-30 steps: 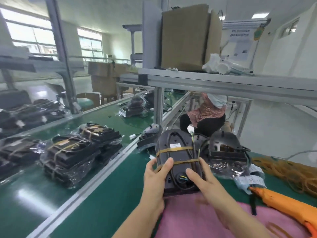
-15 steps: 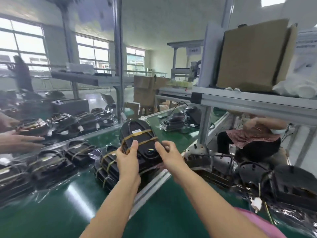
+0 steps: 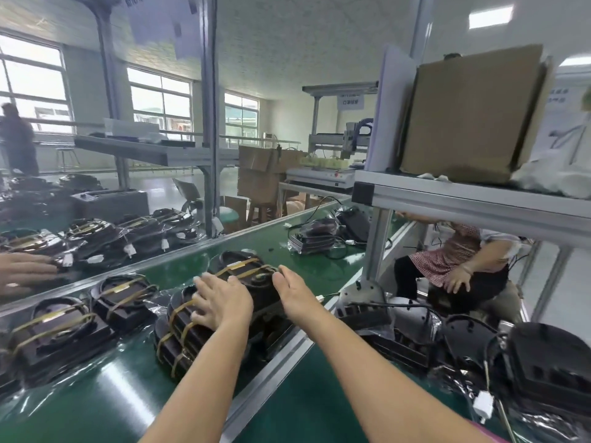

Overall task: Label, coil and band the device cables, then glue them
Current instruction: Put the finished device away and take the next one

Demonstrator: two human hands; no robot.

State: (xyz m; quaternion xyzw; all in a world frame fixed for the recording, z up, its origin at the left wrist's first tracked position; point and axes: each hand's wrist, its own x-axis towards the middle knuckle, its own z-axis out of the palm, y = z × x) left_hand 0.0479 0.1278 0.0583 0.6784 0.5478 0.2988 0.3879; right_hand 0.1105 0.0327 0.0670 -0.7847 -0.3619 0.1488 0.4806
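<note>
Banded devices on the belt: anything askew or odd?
The device under both hands sits tilted atop a stack by the belt's rail, and a loose white connector dangles over it.

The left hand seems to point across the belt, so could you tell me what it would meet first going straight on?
Probably nothing new: the left hand already rests on the banded black device.
</note>
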